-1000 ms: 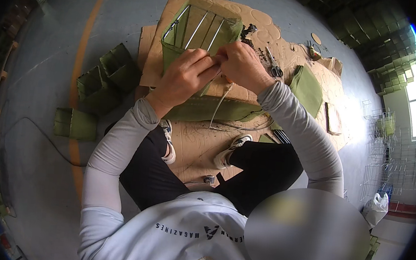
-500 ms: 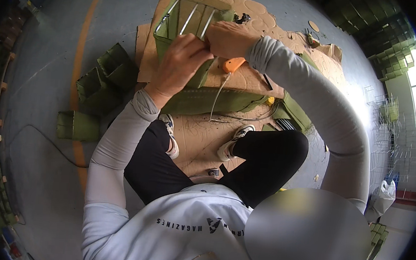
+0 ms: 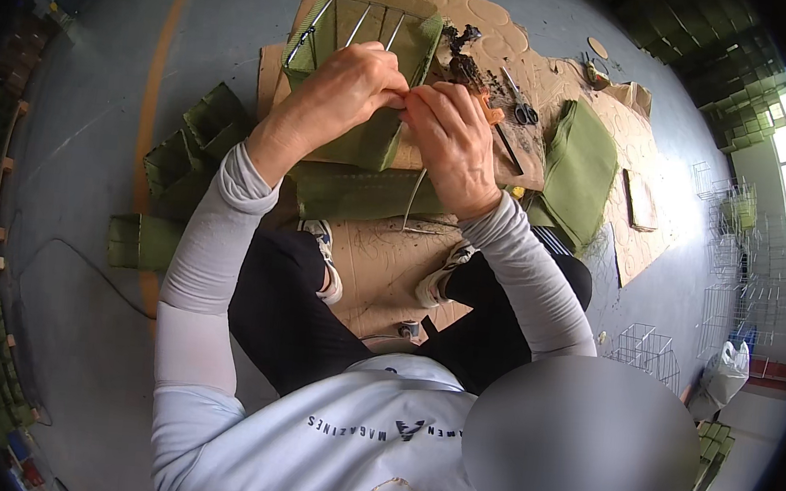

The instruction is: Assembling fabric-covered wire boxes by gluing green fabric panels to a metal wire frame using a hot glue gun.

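Black trouser legs [image 3: 280, 306] and shoes [image 3: 431, 286] sit nearest, on cardboard [image 3: 370, 290]; a long green panel [image 3: 360, 194] lies just beyond; a pale cord [image 3: 413, 196] hangs over it below the right hand, so a wrist dropping low could snag the cord and drag whatever it leads to.

Farther, the left hand [image 3: 356, 83] and right hand [image 3: 453, 143] meet fingertip to fingertip, both pinched closed; whatever sits between them is too small to tell; if it is thin, a slack pinch could let it slip, and a hard tug could bend or pull the mesh out of line. Green mesh box [image 3: 377, 141] is partly under the left hand, at the far middle, wire rods [image 3: 361, 23] showing across its opening; nothing visibly clamps the box, so a pull could tip or slide it.

Right of the hands, an orange-handled tool [image 3: 491, 112] and scissors [image 3: 524, 113] lie close; a right elbow or hand swinging out could knock either; dark scraps [image 3: 465, 65] beyond could cling to the mesh.
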### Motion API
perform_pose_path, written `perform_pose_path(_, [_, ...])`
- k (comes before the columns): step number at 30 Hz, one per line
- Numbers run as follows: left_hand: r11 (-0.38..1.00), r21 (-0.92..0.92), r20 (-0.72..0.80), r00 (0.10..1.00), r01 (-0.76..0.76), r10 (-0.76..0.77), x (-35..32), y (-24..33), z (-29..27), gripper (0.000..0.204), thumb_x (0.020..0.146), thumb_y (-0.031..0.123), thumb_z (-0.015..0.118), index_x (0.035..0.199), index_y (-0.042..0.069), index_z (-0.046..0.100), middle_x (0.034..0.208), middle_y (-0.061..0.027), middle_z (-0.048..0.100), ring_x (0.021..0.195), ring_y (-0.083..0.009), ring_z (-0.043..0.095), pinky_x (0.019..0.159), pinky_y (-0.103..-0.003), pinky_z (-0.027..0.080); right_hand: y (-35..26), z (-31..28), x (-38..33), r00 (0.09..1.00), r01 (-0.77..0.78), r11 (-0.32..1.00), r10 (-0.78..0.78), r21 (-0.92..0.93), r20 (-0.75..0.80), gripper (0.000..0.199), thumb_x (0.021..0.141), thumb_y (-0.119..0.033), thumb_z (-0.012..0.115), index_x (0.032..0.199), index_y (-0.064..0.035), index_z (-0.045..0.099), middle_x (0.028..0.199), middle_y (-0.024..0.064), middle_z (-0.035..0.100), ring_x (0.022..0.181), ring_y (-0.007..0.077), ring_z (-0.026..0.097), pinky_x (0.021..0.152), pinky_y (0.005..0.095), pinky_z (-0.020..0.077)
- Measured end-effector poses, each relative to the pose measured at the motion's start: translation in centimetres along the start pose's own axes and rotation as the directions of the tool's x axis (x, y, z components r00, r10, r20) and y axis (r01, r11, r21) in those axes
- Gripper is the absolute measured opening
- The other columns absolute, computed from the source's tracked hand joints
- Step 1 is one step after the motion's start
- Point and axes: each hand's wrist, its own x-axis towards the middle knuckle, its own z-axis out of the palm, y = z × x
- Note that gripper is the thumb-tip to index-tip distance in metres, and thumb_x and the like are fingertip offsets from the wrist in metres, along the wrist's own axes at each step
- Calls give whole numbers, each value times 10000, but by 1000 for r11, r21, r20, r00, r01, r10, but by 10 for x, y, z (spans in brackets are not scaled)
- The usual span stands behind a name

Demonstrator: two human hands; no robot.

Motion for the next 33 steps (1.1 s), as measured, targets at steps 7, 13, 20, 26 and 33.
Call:
perform_pose_path(7, [959,269,-643,758,93,107,-21,14,-19,195,752,-24,745,946,-9,731,922,-98,708,843,-251,661,702,-343,543,2,4,7,997,-55,992,48,117,61,236,680,-44,651,913,-12,639,968,85,550,950,274,524,842,384,485])
perform_pose_path(13, [926,371,-345,916,-65,203,-66,24,12,282,725,-9,739,1005,-26,717,980,-100,658,887,-272,627,738,-377,555,-1,7,15,992,-106,979,93,172,80,234,648,-21,645,882,-14,641,956,83,559,958,284,517,844,393,478])
perform_pose_path(20, [887,457,-286,934,-61,211,-49,6,20,263,752,33,701,1011,-5,723,1002,-45,629,957,-199,618,797,-313,554,7,0,23,978,-127,974,92,187,188,163,643,-35,643,806,-31,651,888,59,595,938,264,518,831,371,453])
perform_pose_path(26, [938,342,-338,924,-54,177,-39,5,22,287,678,-87,705,963,-51,698,951,-109,631,872,-275,626,717,-381,543,21,-3,34,947,-87,979,24,183,321,104,659,-69,639,758,-41,652,805,59,611,908,253,531,810,366,453])
perform_pose_path(33, [966,253,-213,971,-52,108,-18,1,8,92,761,26,722,804,-5,647,801,-80,546,821,-240,591,692,-359,509,41,-6,48,916,16,953,-135,304,377,81,688,-2,596,760,-11,630,832,126,651,908,316,613,830,416,497])
